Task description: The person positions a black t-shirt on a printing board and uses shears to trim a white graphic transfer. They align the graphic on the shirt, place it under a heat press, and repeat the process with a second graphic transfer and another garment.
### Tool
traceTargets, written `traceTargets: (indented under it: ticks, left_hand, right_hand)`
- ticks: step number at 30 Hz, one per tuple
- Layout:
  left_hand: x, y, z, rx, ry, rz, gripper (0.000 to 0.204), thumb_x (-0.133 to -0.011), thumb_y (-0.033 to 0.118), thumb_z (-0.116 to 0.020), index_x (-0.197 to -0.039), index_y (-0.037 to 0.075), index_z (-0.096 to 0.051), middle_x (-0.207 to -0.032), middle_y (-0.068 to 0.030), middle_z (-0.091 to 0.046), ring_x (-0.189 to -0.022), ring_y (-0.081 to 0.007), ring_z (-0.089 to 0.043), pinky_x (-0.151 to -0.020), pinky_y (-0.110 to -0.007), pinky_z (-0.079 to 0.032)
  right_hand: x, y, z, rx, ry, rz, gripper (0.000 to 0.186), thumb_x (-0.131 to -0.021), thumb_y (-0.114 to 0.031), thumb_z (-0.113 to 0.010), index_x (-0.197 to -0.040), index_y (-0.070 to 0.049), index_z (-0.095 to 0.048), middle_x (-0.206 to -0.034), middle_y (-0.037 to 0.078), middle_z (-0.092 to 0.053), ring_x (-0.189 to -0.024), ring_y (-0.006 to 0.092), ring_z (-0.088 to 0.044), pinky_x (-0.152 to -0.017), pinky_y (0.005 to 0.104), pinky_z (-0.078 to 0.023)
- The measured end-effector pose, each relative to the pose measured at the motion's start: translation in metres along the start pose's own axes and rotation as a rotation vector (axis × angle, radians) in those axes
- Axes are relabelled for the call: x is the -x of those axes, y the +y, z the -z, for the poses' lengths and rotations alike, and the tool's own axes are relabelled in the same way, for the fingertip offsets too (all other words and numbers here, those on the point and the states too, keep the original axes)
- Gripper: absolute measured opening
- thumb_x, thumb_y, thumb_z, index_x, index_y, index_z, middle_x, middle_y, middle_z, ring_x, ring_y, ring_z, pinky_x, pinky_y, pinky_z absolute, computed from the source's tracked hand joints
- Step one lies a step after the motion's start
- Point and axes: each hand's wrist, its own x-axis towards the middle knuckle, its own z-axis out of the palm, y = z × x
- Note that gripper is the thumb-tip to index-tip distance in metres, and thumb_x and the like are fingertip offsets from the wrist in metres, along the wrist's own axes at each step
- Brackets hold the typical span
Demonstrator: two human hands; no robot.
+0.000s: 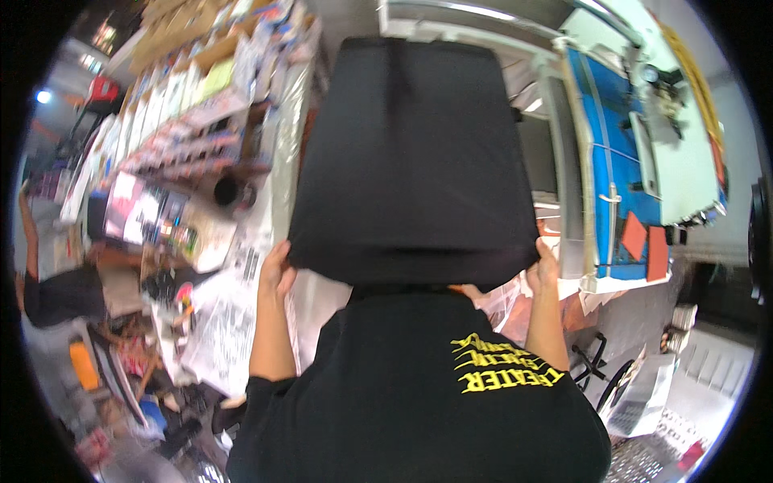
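Observation:
A large, smooth, rectangular piece of black fabric (411,161) spreads out in front of me, with a crease down its top middle. My left hand (279,266) is closed on its lower left corner, and my right hand (544,264) grips the lower right corner. The fabric hides most of what lies under it; whether it covers something rigid I cannot tell. A plastic-covered edge (291,113) runs beside it on the left, and a grey metal strip (564,185) on the right.
At left are packed shelves (169,121), a lit screen (129,209), a dark cylinder (226,190), paper sheets (225,338) and another person (64,294). At right stand a blue-bedded machine (612,169) with red pads (656,249), and a chair base (589,362).

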Motion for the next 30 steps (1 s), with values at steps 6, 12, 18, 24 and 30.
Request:
traceTargets:
  ticks: [6, 12, 18, 24, 30]
  left_hand:
    - [0.003, 0.009, 0.028, -0.087, 0.064, 0.101, 0.012, -0.091, 0.014, -0.064, -0.098, 0.005, -0.062, -0.103, -0.0106, -0.067, -0.1, -0.0234, -0.062, -0.092, -0.036, -0.048]
    - [0.002, -0.002, 0.019, 0.13, 0.029, -0.016, 0.009, -0.09, 0.007, -0.062, -0.099, 0.007, -0.063, -0.101, -0.0101, -0.068, -0.099, -0.0263, -0.063, -0.096, -0.043, -0.047]
    - [-0.006, -0.013, 0.036, 0.138, -0.087, 0.005, 0.022, -0.095, 0.009, -0.057, -0.115, 0.003, -0.061, -0.118, -0.012, -0.066, -0.113, -0.0288, -0.059, -0.104, -0.047, -0.043]
    - [-0.009, -0.02, 0.056, 0.123, -0.006, -0.028, 0.026, -0.102, 0.017, -0.05, -0.12, 0.001, -0.058, -0.123, -0.0148, -0.064, -0.113, -0.0274, -0.063, -0.104, -0.043, -0.05]
    - [-0.011, -0.026, 0.016, 0.055, -0.001, 0.02, 0.026, -0.102, 0.019, -0.05, -0.12, 0.002, -0.059, -0.118, -0.0131, -0.066, -0.108, -0.025, -0.065, -0.099, -0.043, -0.053]
  right_hand:
    - [0.004, -0.015, -0.011, 0.105, -0.021, -0.193, 0.038, -0.096, -0.021, -0.061, -0.124, 0.005, -0.059, -0.126, 0.016, -0.063, -0.113, 0.03, -0.061, -0.103, 0.044, -0.045]
    - [-0.002, -0.007, -0.003, -0.233, -0.027, -0.04, 0.048, -0.097, -0.03, -0.059, -0.135, -0.001, -0.052, -0.14, 0.016, -0.054, -0.131, 0.031, -0.049, -0.113, 0.0476, -0.035]
    - [-0.007, 0.003, 0.012, -0.055, 0.11, 0.017, 0.034, -0.097, -0.015, -0.058, -0.127, 0.002, -0.055, -0.13, 0.016, -0.059, -0.122, 0.0287, -0.054, -0.111, 0.0451, -0.037]
    - [0.003, -0.005, -0.014, -0.098, -0.064, 0.022, 0.027, -0.101, -0.018, -0.053, -0.116, 0.003, -0.061, -0.121, 0.016, -0.065, -0.114, 0.0262, -0.061, -0.106, 0.0397, -0.043]
    - [-0.003, 0.012, -0.006, -0.08, 0.06, -0.016, 0.025, -0.102, -0.018, -0.05, -0.11, 0.002, -0.062, -0.111, 0.014, -0.068, -0.1, 0.0243, -0.065, -0.094, 0.037, -0.051]
